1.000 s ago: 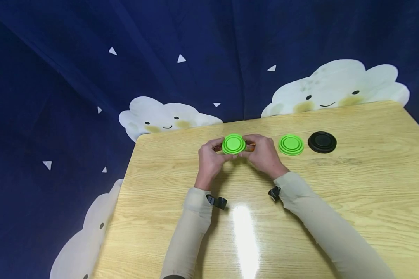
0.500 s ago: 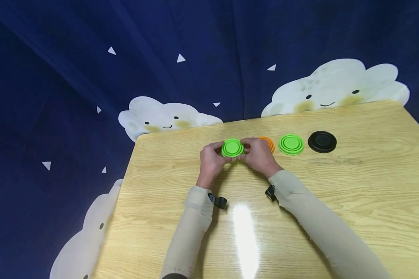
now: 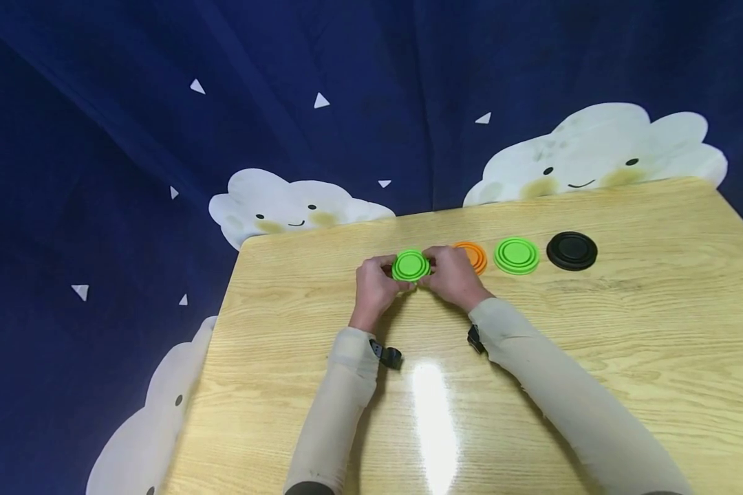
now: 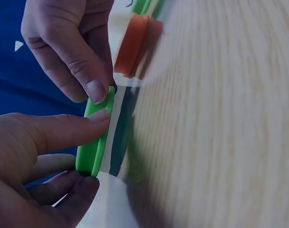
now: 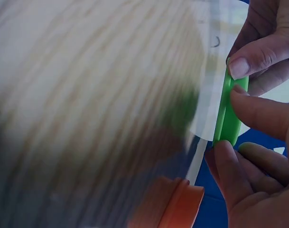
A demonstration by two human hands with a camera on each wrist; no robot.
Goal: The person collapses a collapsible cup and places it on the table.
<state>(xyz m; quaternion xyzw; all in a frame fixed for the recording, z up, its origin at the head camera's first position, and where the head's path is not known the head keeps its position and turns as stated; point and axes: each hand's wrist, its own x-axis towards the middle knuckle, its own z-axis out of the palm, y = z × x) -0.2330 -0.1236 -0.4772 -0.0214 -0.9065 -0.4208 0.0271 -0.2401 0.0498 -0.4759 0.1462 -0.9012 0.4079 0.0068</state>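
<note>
Between my two hands is a green collapsible cup (image 3: 411, 265), folded flat into a ringed disc. My left hand (image 3: 373, 287) pinches its left edge, and my right hand (image 3: 455, 276) pinches the right edge. In the left wrist view the green cup (image 4: 94, 135) appears edge-on, a little above the table, with thumbs and fingers on opposite faces. The right wrist view shows the same cup (image 5: 229, 107) with a green reflection beside it. Just beyond my right hand lies an orange collapsed cup (image 3: 478, 257), partly covered by that hand.
A second green collapsed cup (image 3: 517, 255) and a black one (image 3: 572, 251) lie in a row to the right of the orange cup. The wooden table (image 3: 272, 330) ends at a dark blue curtain (image 3: 371, 82) with printed clouds.
Both hands have brought the green cup slightly down and toward me, with the right hand shifting left. The orange cup, mostly hidden behind the right hand before, now shows.
</note>
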